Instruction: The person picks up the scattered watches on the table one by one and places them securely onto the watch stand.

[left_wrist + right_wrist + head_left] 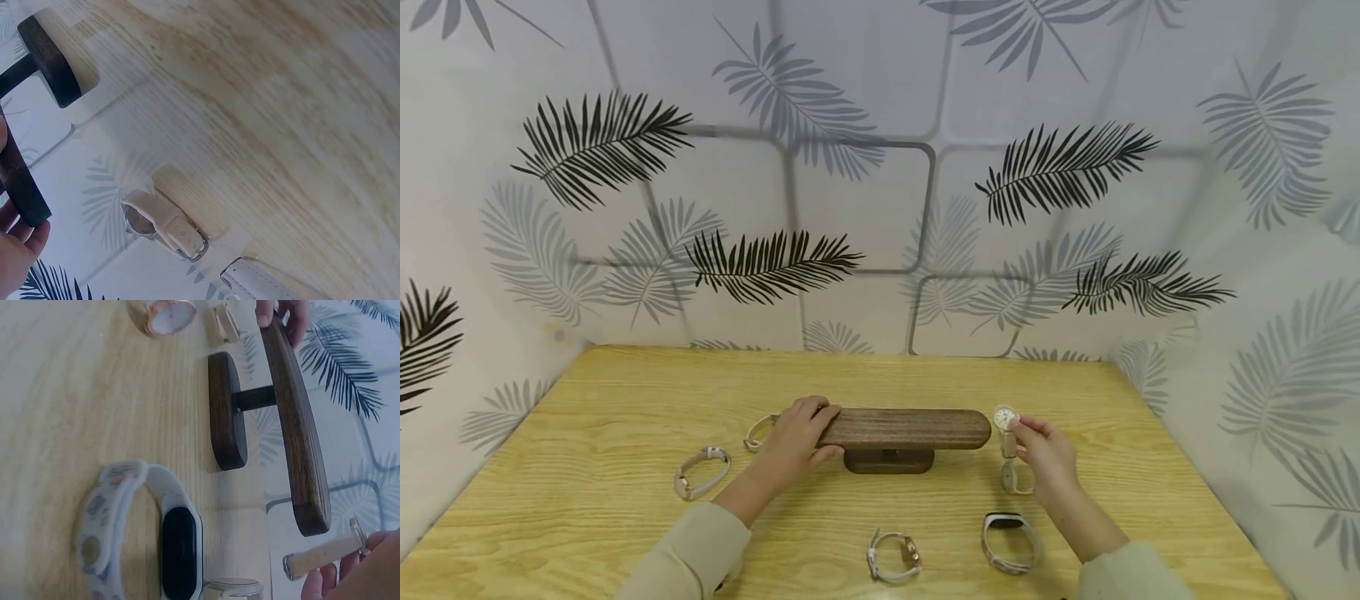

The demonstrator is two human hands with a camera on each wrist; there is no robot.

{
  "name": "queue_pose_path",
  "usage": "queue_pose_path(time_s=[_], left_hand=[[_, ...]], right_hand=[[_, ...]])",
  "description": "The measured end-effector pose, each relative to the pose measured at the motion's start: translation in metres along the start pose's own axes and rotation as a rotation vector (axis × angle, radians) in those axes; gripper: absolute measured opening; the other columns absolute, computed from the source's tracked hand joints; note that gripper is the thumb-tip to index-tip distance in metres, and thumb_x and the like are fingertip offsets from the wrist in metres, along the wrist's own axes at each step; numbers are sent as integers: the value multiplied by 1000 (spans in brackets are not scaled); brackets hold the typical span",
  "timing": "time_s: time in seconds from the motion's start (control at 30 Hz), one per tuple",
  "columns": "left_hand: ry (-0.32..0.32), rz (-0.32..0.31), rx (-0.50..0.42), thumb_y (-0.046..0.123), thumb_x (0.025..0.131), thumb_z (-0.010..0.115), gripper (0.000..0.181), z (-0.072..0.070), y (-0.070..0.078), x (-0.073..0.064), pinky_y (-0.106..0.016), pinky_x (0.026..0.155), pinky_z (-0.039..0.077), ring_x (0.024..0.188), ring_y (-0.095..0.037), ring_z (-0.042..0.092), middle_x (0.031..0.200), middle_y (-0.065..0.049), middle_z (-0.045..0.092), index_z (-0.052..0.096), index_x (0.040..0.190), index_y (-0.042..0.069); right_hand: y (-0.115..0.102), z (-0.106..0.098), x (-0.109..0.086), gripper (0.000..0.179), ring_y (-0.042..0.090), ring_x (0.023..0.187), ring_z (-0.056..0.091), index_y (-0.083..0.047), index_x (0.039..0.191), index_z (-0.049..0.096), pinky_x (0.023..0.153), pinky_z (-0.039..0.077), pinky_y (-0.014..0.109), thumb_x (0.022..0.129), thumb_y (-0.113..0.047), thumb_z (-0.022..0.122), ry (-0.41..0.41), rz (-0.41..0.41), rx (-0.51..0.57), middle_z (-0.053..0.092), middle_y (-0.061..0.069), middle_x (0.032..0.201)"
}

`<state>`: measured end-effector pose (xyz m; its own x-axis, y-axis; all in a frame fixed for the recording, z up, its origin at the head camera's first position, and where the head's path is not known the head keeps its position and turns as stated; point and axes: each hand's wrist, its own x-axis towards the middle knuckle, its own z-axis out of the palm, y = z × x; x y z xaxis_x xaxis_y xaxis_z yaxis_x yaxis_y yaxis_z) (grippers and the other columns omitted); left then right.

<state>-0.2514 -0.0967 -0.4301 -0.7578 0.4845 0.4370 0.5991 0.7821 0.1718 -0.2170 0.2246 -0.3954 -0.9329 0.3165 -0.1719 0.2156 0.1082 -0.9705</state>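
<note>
A dark wooden T-shaped watch stand (910,427) stands on the table, its bar raised above a small base. My left hand (793,442) grips the bar's left end, thumb at the front and fingers over the top. Just past the bar's right end, my right hand (1051,458) pinches a wristwatch (1005,419) with a round white dial. The wristwatch's pale strap (322,556) hangs unbuckled in the right wrist view, apart from the bar. Nothing hangs on the bar.
Beneath my right hand lies another pale watch (1011,477). Nearer are a fitness band (1009,521) with a black screen and a rose-gold watch (895,557). To the left lie a pink-strapped watch (702,473) and a beige-strapped watch (165,219). Leaf-patterned cloth backs the table (625,392).
</note>
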Motion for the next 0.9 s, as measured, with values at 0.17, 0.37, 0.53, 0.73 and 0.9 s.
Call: queue_pose_path(time_s=[0.17, 0.37, 0.53, 0.73, 0.9], left_hand=[[-22, -6, 19, 30, 81, 70, 52, -2, 2, 0, -47, 92, 46, 110, -33, 53, 118, -16, 55, 55, 122, 2], [-23, 0, 45, 31, 81, 69, 52, -4, 3, 1, -47, 92, 46, 109, -32, 53, 117, -16, 56, 55, 121, 1], [-36, -16, 62, 32, 82, 68, 52, -3, 5, 2, -46, 94, 45, 110, -31, 53, 118, -16, 55, 54, 122, 2], [-30, -11, 72, 32, 82, 68, 52, -2, 5, 2, -45, 94, 45, 111, -32, 53, 118, -16, 55, 54, 122, 1], [-32, -11, 74, 32, 82, 68, 52, -1, 5, 2, -45, 94, 45, 111, -32, 53, 118, -16, 55, 54, 121, 1]], right_hand=[[-2, 6, 11, 44, 2, 82, 53, 8, 128, 43, 79, 48, 22, 94, -19, 53, -50, 4, 29, 56, -4, 96], [0, 13, 12, 34, 2, 77, 53, 6, 120, 45, 71, 47, 20, 94, -14, 53, -60, 10, 95, 54, -9, 86], [4, 15, 13, 27, 4, 79, 52, 4, 115, 48, 71, 47, 22, 93, -12, 53, -79, -6, 112, 53, -8, 86], [10, 16, 14, 15, 3, 76, 51, -1, 105, 50, 69, 47, 22, 93, -9, 53, -94, -14, 120, 47, -6, 85], [18, 16, 14, 26, 5, 82, 54, 6, 112, 49, 70, 52, 21, 93, -8, 56, -120, -94, 20, 51, 5, 98]])
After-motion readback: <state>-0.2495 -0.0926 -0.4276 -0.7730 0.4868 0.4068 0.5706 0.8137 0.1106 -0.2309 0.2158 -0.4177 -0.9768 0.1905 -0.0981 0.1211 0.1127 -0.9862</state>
